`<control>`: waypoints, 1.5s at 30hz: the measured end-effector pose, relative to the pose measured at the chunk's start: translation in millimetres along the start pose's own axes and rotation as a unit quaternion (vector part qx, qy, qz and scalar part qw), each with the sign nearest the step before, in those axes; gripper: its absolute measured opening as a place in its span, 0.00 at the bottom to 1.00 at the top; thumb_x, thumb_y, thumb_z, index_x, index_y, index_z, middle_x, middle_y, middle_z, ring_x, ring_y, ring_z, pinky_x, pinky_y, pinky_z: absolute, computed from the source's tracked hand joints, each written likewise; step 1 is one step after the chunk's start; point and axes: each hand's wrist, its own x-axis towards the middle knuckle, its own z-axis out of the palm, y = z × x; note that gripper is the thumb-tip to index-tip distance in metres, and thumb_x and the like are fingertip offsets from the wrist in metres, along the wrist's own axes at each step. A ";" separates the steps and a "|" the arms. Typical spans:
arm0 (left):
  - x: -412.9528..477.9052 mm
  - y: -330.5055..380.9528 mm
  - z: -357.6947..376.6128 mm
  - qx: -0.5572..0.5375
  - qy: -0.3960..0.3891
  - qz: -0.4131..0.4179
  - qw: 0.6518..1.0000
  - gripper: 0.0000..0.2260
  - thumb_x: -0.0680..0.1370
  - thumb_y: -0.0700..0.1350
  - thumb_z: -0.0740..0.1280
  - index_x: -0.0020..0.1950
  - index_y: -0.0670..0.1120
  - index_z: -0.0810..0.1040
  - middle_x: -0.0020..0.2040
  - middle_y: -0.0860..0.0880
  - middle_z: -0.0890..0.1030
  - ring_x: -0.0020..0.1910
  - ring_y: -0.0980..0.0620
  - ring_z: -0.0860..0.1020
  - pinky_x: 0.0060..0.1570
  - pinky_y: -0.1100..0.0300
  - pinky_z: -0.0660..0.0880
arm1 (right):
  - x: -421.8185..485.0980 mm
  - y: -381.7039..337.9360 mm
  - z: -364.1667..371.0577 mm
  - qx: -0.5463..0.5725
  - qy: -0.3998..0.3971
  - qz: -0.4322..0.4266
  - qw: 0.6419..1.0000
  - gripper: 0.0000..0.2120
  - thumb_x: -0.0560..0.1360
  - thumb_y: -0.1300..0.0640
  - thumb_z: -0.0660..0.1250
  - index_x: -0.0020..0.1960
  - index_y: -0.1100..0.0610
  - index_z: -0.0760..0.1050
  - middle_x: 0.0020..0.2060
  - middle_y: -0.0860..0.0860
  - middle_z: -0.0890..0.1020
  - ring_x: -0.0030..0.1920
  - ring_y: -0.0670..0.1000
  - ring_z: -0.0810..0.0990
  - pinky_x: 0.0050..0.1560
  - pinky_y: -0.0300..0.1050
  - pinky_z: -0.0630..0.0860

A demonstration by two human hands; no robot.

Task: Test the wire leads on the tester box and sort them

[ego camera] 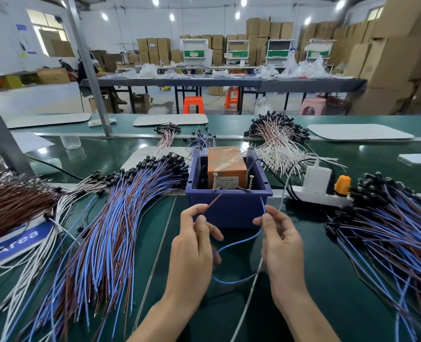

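An orange tester box (226, 166) sits inside a blue plastic bin (229, 208), with two upright screws (232, 182) at its front edge. My left hand (194, 245) pinches a brown wire lead (211, 203) whose tip points up toward the left screw. My right hand (278, 238) pinches a blue wire lead (262, 206) just below the right screw. The blue lead loops down between my hands. Neither tip touches a screw.
A big pile of blue and brown leads (100, 230) lies at the left, another pile (389, 230) at the right. White leads (278, 141) are heaped behind the bin. A white power strip (323, 191) with an orange plug stands right of the bin on the green belt (315, 280).
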 end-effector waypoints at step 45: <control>3.5 -1.4 -1.0 -0.016 0.088 -0.083 0.993 0.09 0.86 0.45 0.52 0.55 0.59 0.69 0.40 0.54 0.84 0.25 0.52 0.78 0.29 0.65 0.73 | 2.5 4.5 10.6 -0.037 0.003 -0.076 0.996 0.07 0.82 0.54 0.66 0.57 0.44 0.79 0.38 0.47 0.86 0.38 0.38 0.80 0.44 0.26 0.72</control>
